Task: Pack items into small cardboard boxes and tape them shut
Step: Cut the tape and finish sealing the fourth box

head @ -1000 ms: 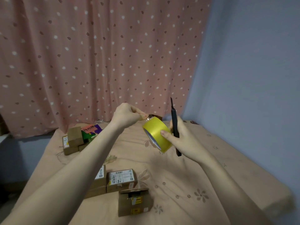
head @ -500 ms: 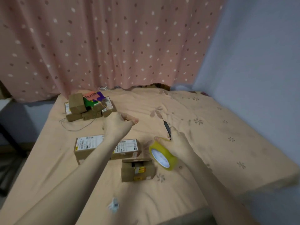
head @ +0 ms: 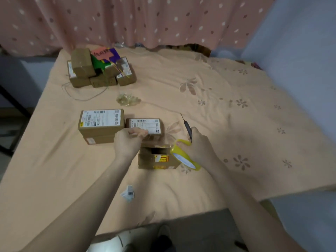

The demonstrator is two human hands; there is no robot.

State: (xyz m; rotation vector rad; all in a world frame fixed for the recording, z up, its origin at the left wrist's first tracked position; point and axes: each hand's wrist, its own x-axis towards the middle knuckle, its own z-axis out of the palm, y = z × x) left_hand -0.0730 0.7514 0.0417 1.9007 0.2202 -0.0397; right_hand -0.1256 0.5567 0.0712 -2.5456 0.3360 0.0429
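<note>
Yellow tape (head: 185, 157) gripped in right hand (head: 201, 146), touching box (head: 157, 157); left hand (head: 127, 140) pinching tape end, just beside.

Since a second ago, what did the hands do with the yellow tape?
Both hands came down from in front of the curtain to the small open box. The right hand still grips the yellow tape roll and black cutter; the left hand still pinches the tape end. The other boxes stayed put.
</note>
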